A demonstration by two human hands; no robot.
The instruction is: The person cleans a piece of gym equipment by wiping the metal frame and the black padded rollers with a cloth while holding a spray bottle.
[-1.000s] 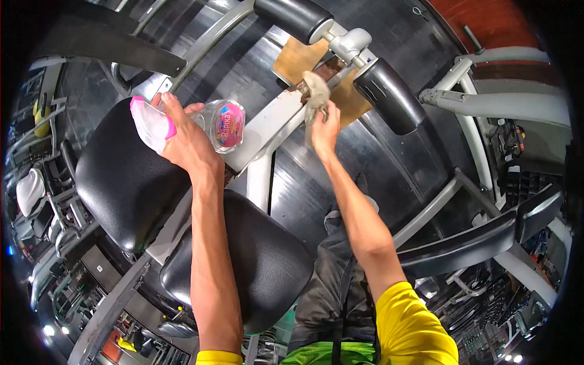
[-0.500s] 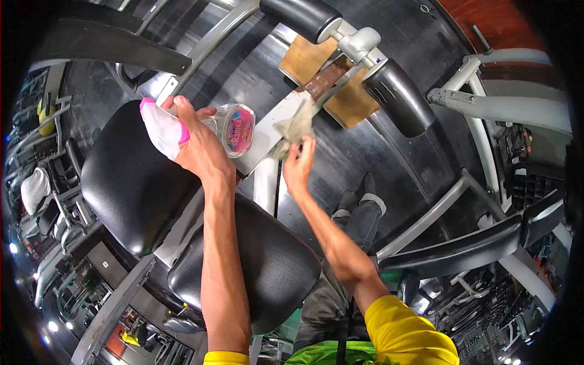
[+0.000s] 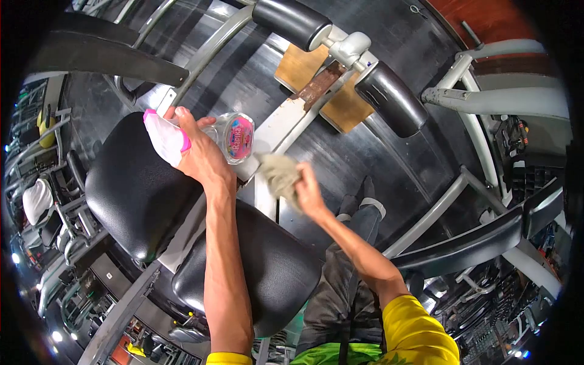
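My left hand (image 3: 204, 153) is wrapped round the neck of a clear spray bottle (image 3: 238, 139) with a white and pink trigger head (image 3: 163, 135). The bottle lies tilted on its side above a black padded seat, its pink label facing up. My right hand (image 3: 309, 190) grips a crumpled grey-beige cloth (image 3: 279, 174) beside the white metal beam (image 3: 285, 125) of an exercise machine. The cloth overlaps the lower end of that beam in this view. Farther along, the beam has a brown, worn patch (image 3: 316, 85).
Black pads (image 3: 249, 258) of the machine lie under my left forearm. Two black foam rollers (image 3: 391, 99) sit at the beam's far end, above wooden boards (image 3: 347, 108). Grey metal frames (image 3: 486, 97) stand to the right, and more gym equipment lines the left.
My right hand has drawn the cloth down along the beam toward me, off its upper part. My left hand and the bottle have barely moved.
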